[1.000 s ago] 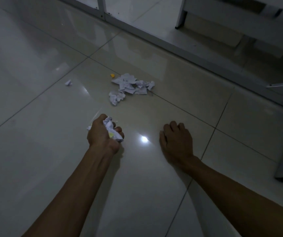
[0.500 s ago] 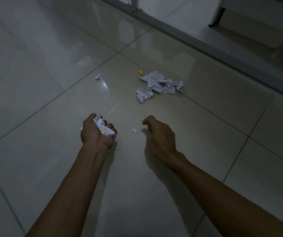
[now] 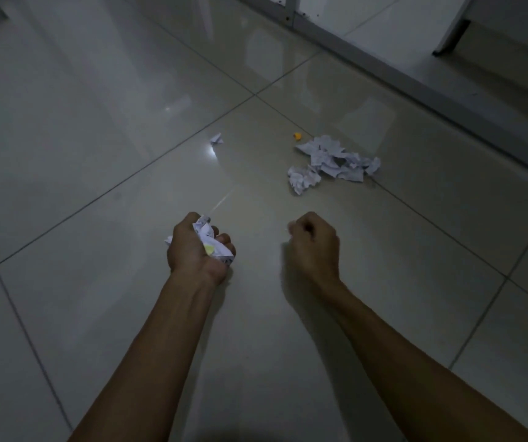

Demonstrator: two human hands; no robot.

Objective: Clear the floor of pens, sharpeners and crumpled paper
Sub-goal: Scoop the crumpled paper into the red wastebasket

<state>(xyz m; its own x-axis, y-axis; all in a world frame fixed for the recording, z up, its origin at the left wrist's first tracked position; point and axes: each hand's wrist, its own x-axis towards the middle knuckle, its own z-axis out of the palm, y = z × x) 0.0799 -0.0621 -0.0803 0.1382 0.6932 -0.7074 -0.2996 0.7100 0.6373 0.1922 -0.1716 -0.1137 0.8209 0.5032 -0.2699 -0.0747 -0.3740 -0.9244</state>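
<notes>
Glossy tile floor, dim light, and a metal frame rail running across at about 1 o'clock. So you're maybe partway through this one.

Your left hand grips a wad of crumpled paper, fingers wrapped round it, with a bit of something yellow showing in the bundle. That part's collected. Your right hand is curled into a loose fist just above the floor at 3 o'clock from the left; it might be pinching a tiny scrap at the fingertips, but it's too dark to tell if anything is in there.

What's left, as far as you can see:
- the big pile of crumpled paper at 1 o'clock from your hands, well apart from them, near a grout line
- a small yellow thing just beside that pile at its 11 o'clock, probably a sharpener
- one lone paper scrap at 12 o'clock from your left hand

No pens in view. I'd say the larger share of paper is on the floor, so you've got more reaching to do, and that left hand looks pretty full already.
</notes>
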